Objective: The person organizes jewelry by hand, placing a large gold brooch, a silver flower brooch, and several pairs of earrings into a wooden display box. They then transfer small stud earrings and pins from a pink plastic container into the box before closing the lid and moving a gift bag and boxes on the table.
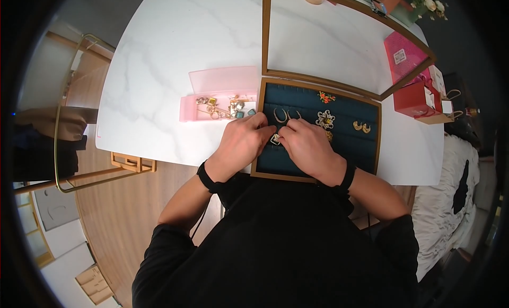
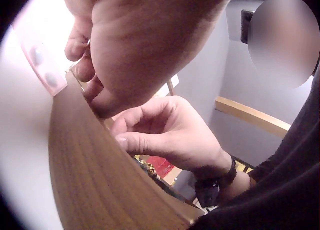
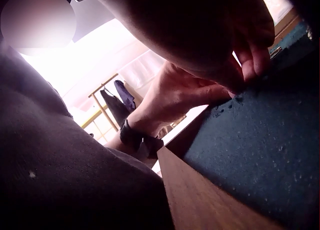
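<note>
A wooden jewelry box (image 1: 379, 141) with a dark teal lining lies with its glass lid (image 1: 318, 37) raised. My left hand (image 1: 241, 141) reaches over its left edge, fingers curled toward the lining; what its fingertips hold is hidden. Opposite it, my right hand (image 1: 310, 149) has thumb and fingers drawn together at a square pale earring (image 1: 275, 140), which it pinches. The fingertips of both hands almost meet there. Hoop earrings (image 1: 280, 115) lie just beyond them. Farther right are a flower brooch (image 1: 325, 119), an orange floral piece (image 1: 326, 97) and gold earrings (image 1: 362, 127).
Left of the box, an open pink case (image 1: 188, 109) holds several pieces of jewelry. Red gift boxes (image 1: 419, 98) and a pink package (image 1: 405, 58) stand at the right of the white marbled table (image 1: 175, 42). Flowers (image 1: 432, 3) are at the far right corner.
</note>
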Tool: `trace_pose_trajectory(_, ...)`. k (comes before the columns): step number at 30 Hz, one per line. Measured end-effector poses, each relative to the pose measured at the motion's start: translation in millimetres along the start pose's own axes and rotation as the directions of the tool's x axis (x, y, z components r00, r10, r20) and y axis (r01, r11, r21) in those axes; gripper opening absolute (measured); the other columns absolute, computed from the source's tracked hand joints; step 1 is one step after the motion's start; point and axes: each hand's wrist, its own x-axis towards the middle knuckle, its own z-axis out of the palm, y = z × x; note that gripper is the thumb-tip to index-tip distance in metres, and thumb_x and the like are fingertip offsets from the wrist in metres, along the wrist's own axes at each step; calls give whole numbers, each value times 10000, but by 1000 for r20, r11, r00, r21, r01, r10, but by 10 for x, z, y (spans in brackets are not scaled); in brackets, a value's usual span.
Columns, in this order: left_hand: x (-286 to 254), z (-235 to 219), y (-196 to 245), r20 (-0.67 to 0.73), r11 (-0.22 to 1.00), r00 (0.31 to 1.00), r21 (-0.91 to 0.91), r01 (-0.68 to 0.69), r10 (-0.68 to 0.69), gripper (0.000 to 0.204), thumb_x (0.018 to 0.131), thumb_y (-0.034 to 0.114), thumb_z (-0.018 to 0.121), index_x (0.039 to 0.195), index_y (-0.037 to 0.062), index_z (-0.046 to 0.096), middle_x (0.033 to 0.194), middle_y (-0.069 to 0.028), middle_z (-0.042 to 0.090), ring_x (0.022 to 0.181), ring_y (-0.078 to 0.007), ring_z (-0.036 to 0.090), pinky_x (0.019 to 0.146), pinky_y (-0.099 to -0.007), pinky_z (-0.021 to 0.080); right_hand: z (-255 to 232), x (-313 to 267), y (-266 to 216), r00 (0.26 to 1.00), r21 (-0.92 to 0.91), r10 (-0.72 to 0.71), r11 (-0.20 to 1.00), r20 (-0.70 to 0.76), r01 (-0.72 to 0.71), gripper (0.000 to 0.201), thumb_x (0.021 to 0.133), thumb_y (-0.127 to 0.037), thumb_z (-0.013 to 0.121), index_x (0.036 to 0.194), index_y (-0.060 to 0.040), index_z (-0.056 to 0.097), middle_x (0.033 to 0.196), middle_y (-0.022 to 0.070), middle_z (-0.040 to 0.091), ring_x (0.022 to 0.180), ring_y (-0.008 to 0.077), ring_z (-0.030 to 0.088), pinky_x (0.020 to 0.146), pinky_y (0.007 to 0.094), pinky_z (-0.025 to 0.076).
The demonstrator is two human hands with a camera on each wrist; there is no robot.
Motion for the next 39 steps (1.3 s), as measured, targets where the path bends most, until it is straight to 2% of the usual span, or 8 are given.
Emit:
trace_pose_trajectory(11,-45,-72,43,-45,999,998,-21,-34,33,130,863,22,851,990,43,831,953,-78,714,805,-299,742,696,-410,604,-56,-35,1,999,34,3,999,-35,-2,65,930,-73,718,957,-17,736,930,115,689,940,313,728,806,437,624)
trace_pose_trajectory(14,-58,-73,41,-24,999,999,-23,-29,28,132,848,32,860,976,41,828,956,-75,719,825,-299,743,716,-408,609,-56,-29,-7,999,14,32,999,8,-32,74,946,-88,738,967,-17,740,946,122,702,962,321,738,819,447,627)
trace_pose_trajectory(16,-45,-92,52,-10,999,1000,-43,-25,25,135,832,45,867,961,43,828,947,-72,721,846,-300,745,735,-408,614,-115,17,-56,989,101,113,987,98,-123,84,958,-100,758,972,-17,748,960,133,724,980,333,752,830,459,631)
trace_pose_trajectory(20,-53,-78,27,26,999,999,-43,-26,27,132,825,54,870,950,47,827,942,-70,720,862,-300,744,756,-409,616,-92,44,-39,987,106,126,985,101,-136,77,959,-96,766,970,-21,757,960,141,742,982,341,763,834,467,632)
trace_pose_trajectory(22,-40,-79,27,46,999,998,-18,-32,33,130,818,53,869,940,51,825,936,-70,718,866,-300,742,765,-412,614,-58,44,-17,986,152,149,975,77,-160,60,964,-97,784,982,-39,787,928,117,728,907,352,744,798,474,610)
trace_pose_trajectory(26,-17,-75,35,56,999,998,-22,-30,31,136,814,53,870,942,52,823,932,-71,718,871,-299,740,778,-414,613,-52,47,-13,989,146,137,979,63,-144,54,965,-92,778,979,-40,786,925,118,727,901,354,743,791,475,611)
trace_pose_trajectory(28,-9,-68,38,54,1000,998,-10,-28,28,153,807,65,877,948,50,821,927,-71,719,871,-300,739,781,-416,613,-57,50,-22,992,97,112,988,66,-118,69,966,-83,730,944,-20,748,937,137,740,961,340,762,819,459,631)
trace_pose_trajectory(39,28,-109,78,51,1000,998,-17,-25,26,210,791,80,890,985,53,816,926,-82,721,867,-316,736,775,-428,610,-106,11,-39,996,47,87,995,33,-89,33,954,-68,731,967,-37,730,946,121,705,958,324,745,802,459,623)
